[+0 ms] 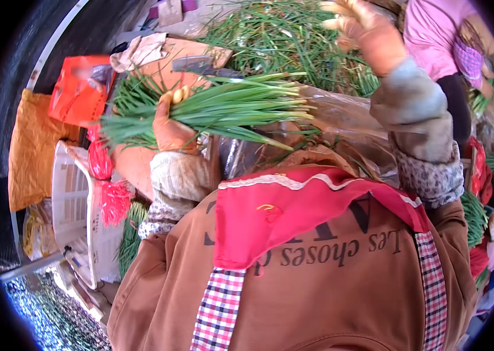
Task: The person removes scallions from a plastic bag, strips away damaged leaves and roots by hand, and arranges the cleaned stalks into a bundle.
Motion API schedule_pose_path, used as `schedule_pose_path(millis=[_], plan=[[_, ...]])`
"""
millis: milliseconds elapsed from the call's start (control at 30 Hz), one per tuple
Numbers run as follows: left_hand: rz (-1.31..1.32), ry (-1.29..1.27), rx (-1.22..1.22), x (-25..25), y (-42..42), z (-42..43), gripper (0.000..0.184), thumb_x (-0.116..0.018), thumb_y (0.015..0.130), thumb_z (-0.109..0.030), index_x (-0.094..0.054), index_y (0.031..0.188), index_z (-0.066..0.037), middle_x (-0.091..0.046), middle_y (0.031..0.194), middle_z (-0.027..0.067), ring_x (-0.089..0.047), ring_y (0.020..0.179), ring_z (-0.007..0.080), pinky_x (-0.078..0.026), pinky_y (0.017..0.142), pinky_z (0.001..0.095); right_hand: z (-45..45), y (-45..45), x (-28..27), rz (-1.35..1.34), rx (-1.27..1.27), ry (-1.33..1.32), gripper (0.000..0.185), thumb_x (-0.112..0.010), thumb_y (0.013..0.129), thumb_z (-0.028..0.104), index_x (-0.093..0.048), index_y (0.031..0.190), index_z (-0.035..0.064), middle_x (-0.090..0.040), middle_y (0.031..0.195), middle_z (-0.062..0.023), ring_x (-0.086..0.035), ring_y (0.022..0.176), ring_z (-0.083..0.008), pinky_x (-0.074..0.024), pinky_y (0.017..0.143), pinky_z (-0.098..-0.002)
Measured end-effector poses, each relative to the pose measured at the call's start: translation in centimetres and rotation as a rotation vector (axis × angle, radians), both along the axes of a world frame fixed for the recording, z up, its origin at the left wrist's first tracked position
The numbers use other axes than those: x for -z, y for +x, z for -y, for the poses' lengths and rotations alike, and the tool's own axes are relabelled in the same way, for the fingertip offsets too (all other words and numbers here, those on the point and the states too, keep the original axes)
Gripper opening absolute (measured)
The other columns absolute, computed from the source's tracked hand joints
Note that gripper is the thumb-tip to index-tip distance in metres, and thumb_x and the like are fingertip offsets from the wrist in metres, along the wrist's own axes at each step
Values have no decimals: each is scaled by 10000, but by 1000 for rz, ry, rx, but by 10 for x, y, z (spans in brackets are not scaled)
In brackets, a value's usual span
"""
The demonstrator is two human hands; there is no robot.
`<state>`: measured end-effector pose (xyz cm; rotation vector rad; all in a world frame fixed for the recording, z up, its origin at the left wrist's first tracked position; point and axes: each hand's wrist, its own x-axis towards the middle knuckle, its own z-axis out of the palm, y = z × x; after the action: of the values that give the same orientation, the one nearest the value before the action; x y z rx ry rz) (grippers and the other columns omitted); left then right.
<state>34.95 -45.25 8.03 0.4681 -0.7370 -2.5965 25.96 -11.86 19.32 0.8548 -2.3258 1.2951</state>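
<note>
A bunch of long green stalks [241,105] with pale cut ends lies across my left hand [172,126], whose fingers are wrapped round it. The pale ends point right, and the leafy tips hang to the left. My right hand [370,35] is raised at the upper right, away from the bunch, its fingers stretched out and partly blurred, with nothing seen in them. Behind, a large heap of loose green stalks [270,35] spreads between and beyond my hands.
An orange-red bag [80,88], a yellow-orange sack [30,152] and a white crate [71,199] stand at the left. A board [215,51] with a cloth [139,51] lies behind my left hand. Clear plastic [346,117] covers my front. Another person [437,35] is at upper right.
</note>
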Motion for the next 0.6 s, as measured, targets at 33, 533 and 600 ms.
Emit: schedule_pose_path(millis=[33,533,600], plan=[[-29,3,14,15,0,8,167,-499,838,-151,-512,930,-11,-581,941,158,-541,973,323,-404,916,479,-7,0,27,-170,186,222,369,-500,849,230,-516,1114,-26,-598,1025,-137,-591,824,-225,-455,761,-296],[101,47,48,51,23,11,242,-438,876,-173,-475,1050,-9,-502,1180,171,-445,1140,303,-356,953,510,19,96,105,543,-126,162,308,-635,756,251,-580,927,0,-583,934,-137,-560,881,-258,-425,797,-342],[71,50,41,50,22,8,225,-450,869,-172,-488,1023,-12,-515,1164,166,-445,1140,304,-351,953,519,16,93,98,553,-168,209,334,-640,755,261,-588,964,5,-586,966,-135,-560,913,-245,-422,818,-334]])
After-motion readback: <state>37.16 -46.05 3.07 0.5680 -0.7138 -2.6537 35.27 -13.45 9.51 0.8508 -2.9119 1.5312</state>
